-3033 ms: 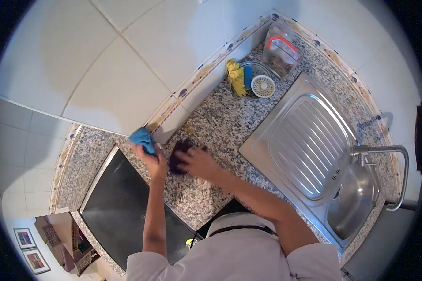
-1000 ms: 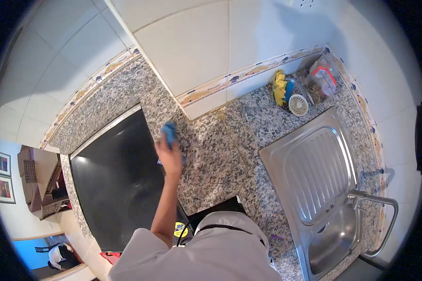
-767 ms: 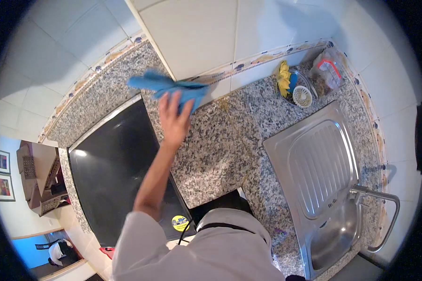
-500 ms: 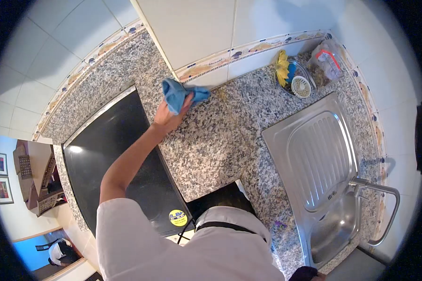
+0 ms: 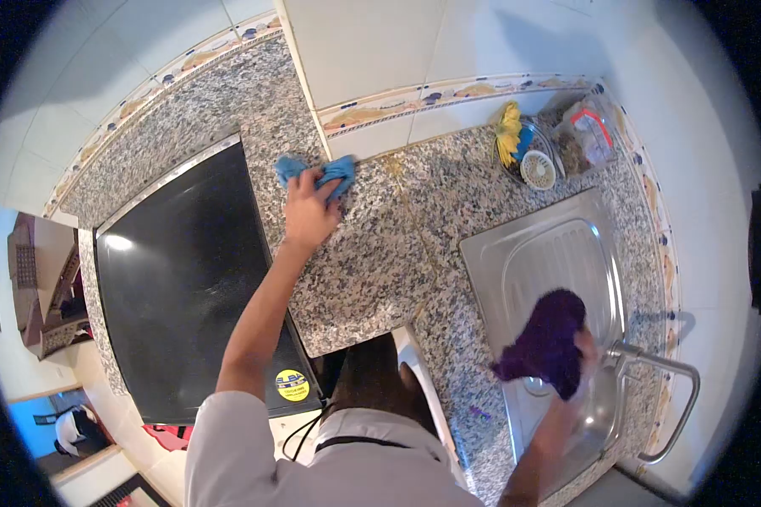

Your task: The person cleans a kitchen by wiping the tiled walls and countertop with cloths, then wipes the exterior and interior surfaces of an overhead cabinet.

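My left hand (image 5: 309,213) presses a bunched blue cloth (image 5: 340,171) onto the speckled granite counter (image 5: 359,279), close to the corner of the tiled wall. Its fingers are closed on the cloth. Over the steel sink's ridged drainboard (image 5: 516,245), my right hand (image 5: 585,348) holds a dark purple cloth (image 5: 548,334) that hangs loosely. This hand is smeared by motion and partly covered by the fabric.
Left of my arm lies a black glass cooktop (image 5: 186,279) with a yellow sticker. A curved faucet (image 5: 681,380) rises beside the sink bowl. In the back corner stand a yellow flower (image 5: 507,133), a white strainer (image 5: 538,170) and a plastic bag (image 5: 590,135).
My right hand has come up from the bottom edge to above the sink, bringing the purple cloth. My left hand and the blue cloth have shifted slightly, the cloth now flatter on the counter.
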Available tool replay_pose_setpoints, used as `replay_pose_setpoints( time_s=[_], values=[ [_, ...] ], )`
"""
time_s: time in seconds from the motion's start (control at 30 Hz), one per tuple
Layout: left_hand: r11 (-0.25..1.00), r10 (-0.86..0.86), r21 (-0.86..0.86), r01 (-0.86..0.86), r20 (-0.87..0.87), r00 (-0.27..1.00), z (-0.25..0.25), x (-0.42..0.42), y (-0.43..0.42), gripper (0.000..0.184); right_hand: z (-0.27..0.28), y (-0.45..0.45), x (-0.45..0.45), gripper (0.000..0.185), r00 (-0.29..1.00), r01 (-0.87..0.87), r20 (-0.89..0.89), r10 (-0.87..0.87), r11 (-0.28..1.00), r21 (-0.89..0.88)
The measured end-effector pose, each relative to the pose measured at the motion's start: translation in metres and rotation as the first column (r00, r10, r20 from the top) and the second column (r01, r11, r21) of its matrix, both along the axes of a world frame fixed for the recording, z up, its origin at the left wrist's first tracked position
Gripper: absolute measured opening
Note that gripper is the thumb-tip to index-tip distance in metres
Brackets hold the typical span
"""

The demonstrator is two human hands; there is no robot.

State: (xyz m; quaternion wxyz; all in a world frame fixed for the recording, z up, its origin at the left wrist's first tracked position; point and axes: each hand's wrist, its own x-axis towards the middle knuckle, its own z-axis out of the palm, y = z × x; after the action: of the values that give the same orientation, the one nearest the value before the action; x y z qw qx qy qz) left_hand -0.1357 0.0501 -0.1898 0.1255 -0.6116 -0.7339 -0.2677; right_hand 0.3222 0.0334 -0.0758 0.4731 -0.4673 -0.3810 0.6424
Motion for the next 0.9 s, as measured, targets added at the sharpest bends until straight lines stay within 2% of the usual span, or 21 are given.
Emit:
replay_pose_setpoints(
  time_s=[0.03,0.07,0.1,0.13,0.17,0.2,0.23,0.27,0.3,0.33,0.37,0.4,0.43,0.47,0.53,0.63,0.67,0.77,0.8,0.83,0.9],
  values=[
    [0.991,0.082,0.096,-0.093,0.113,0.99,-0.004,-0.003,-0.005,0.029,0.002,0.017,-0.029,0.047,0.926,-0.147,-0.37,0.078,0.976,-0.162],
    [0.955,0.165,0.216,-0.204,0.187,0.968,-0.016,-0.007,-0.004,0.02,-0.016,0.029,-0.047,0.047,0.859,-0.191,-0.507,0.068,0.963,-0.193],
    [0.947,0.183,0.23,-0.225,0.192,0.964,-0.016,-0.012,0.0,0.02,-0.031,0.038,-0.068,0.046,0.894,-0.149,-0.447,0.037,0.965,-0.217],
    [0.911,0.11,0.202,-0.36,0.722,0.683,-0.014,-0.018,0.005,0.02,-0.033,0.049,-0.098,0.045,0.937,-0.22,-0.304,0.172,0.967,-0.131],
    [0.882,-0.053,0.122,-0.455,0.985,0.162,-0.012,-0.024,0.011,0.022,-0.022,0.051,-0.137,0.044,0.969,-0.205,-0.171,0.177,0.965,-0.162],
    [0.859,-0.283,0.23,-0.458,0.958,-0.049,0.025,-0.017,0.02,0.029,-0.044,0.061,-0.164,0.045,0.957,-0.205,-0.218,0.191,0.978,-0.042],
    [0.85,-0.382,0.324,-0.415,0.922,-0.065,0.049,-0.018,0.032,0.031,-0.03,0.059,-0.192,0.051,0.985,-0.166,-0.062,0.161,0.981,-0.101],
    [0.827,-0.477,0.417,-0.378,0.875,-0.079,0.07,-0.022,0.045,0.033,-0.047,0.065,-0.205,0.053,0.949,-0.25,0.273,0.16,0.909,0.334],
    [0.738,-0.633,0.567,-0.366,0.769,-0.086,0.09,-0.024,0.064,0.039,-0.064,0.072,-0.209,0.056,0.851,-0.406,0.525,-0.002,0.632,0.66],
    [0.697,-0.67,0.647,-0.308,0.741,0.04,0.112,-0.031,0.077,0.046,-0.061,0.077,-0.212,0.056,0.843,-0.445,0.537,0.022,0.587,0.676],
    [0.664,-0.719,0.701,-0.261,0.694,0.037,0.137,-0.034,0.087,0.055,-0.058,0.082,-0.214,0.056,0.951,-0.283,0.27,0.153,0.783,0.554],
    [0.659,-0.635,0.698,-0.28,0.716,0.29,0.16,-0.028,0.091,0.061,-0.054,0.089,-0.22,0.056,0.981,-0.171,-0.032,0.192,0.93,0.326],
    [0.734,-0.513,0.631,-0.251,0.757,0.405,0.157,-0.033,0.102,0.064,-0.033,0.092,-0.226,0.053,0.978,-0.141,-0.074,0.196,0.877,0.459],
    [0.756,-0.499,0.607,-0.245,0.777,0.383,0.144,-0.037,0.103,0.064,-0.026,0.1,-0.223,0.053,0.992,-0.098,-0.02,0.123,0.868,0.486],
    [0.813,-0.436,0.521,-0.26,0.841,0.321,0.098,-0.038,0.103,0.063,0.013,0.116,-0.237,0.052,0.969,-0.061,0.201,-0.143,0.651,0.757],
    [0.917,-0.201,0.271,-0.292,0.947,0.25,-0.021,-0.028,0.102,0.062,0.047,0.14,-0.278,0.05,0.965,0.018,0.096,-0.244,0.427,0.904],
    [0.909,-0.212,0.285,-0.304,0.944,0.252,-0.016,-0.024,0.097,0.062,0.055,0.147,-0.291,0.05,0.968,0.013,0.092,-0.233,0.413,0.911],
    [0.906,-0.206,0.256,-0.337,0.963,0.175,0.028,-0.009,0.081,0.058,0.071,0.158,-0.328,0.049,0.81,-0.408,0.465,-0.357,0.226,0.884],
    [0.885,-0.271,0.343,-0.315,0.93,0.25,0.054,-0.007,0.076,0.055,0.089,0.162,-0.348,0.051,0.718,-0.556,0.414,-0.559,-0.104,0.825],
    [0.86,-0.332,0.425,-0.281,0.886,0.323,0.082,-0.005,0.073,0.052,0.107,0.166,-0.366,0.052,0.633,-0.69,0.271,-0.726,-0.369,0.623],
    [0.714,-0.543,0.7,-0.011,0.565,0.621,0.142,-0.016,0.076,0.059,0.12,0.191,-0.385,0.057,0.768,-0.523,0.132,-0.627,-0.494,0.695]
  ],
)
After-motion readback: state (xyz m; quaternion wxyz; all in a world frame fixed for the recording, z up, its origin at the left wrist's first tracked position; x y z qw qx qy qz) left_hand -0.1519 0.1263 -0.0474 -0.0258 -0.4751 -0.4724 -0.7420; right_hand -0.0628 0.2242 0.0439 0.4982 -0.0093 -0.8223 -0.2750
